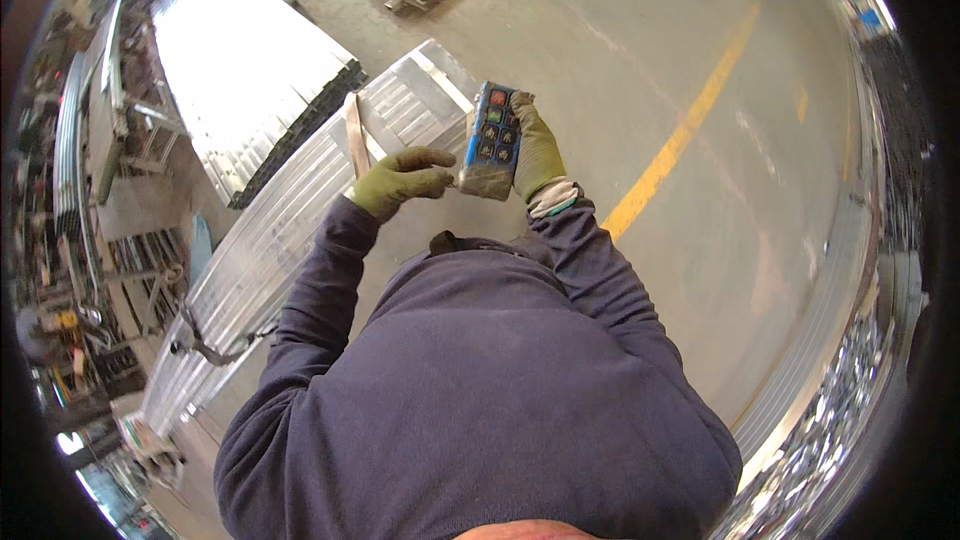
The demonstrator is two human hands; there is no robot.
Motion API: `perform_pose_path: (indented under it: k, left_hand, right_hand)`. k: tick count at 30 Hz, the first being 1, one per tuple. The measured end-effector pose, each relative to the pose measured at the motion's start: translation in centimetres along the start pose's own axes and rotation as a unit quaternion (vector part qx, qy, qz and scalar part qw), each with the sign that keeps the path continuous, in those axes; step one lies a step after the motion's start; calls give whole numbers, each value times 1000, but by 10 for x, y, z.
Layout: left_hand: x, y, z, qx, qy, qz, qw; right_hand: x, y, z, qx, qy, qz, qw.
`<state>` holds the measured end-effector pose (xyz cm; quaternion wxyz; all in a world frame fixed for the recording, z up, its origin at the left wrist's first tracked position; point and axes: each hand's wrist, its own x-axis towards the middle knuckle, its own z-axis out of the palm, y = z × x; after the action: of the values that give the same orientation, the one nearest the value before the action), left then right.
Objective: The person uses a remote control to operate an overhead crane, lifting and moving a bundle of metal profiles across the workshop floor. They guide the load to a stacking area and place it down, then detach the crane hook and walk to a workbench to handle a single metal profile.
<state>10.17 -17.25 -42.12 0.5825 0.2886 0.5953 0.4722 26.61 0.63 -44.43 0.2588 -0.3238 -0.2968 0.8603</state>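
Observation:
A blue handheld remote control [490, 140] with a red, a green and several dark buttons is upright in front of my chest. Its lower end looks worn and dusty. My right hand [538, 145], in a green work glove, grips it along the right edge. On the other side, my left hand [405, 180], also gloved in green, has its fingers apart and pointing at the remote's lower left edge. Whether those fingertips touch it I cannot tell. Below the hands lies a long bundle of silvery metal profiles [290, 215], with a tan strap [355, 135] across it.
A second stack of metal tubes [245, 60], bright with glare, lies beyond on the left. Racks with long bars [75, 150] line the far left. A yellow floor line [680, 135] runs at the right. Shiny metal pieces [840, 410] are piled at the lower right.

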Motion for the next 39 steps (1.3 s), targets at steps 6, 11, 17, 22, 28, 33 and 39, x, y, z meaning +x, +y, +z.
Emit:
perform_pose_path:
  k: [6, 11, 17, 22, 28, 33, 39]
  left_hand:
    - [36, 9, 66, -23, 126, 8, 992]
    - [45, 20, 91, 107, 154, -6, 982]
    - [43, 21, 116, 70, 193, -5, 979]
    - [32, 16, 124, 45, 246, -26, 968]
    - [23, 9, 124, 47, 274, -16, 960]
    - [21, -8, 122, 39, 277, -22, 960]
    - [33, -17, 126, 28, 203, -33, 978]
  right_hand:
    - [13, -48, -15, -102, -61, -49, 992]
    - [13, -63, -16, -167, -179, -63, 968]
    - [18, -65, -15, -269, -176, -79, 943]
    - [20, -57, -11, -248, -222, -26, 943]
    - [19, -60, -10, -297, -296, 8, 908]
    - [4, -64, -37, -350, -397, 60, 846]
    - [-8, -62, -63, -280, -384, 142, 868]
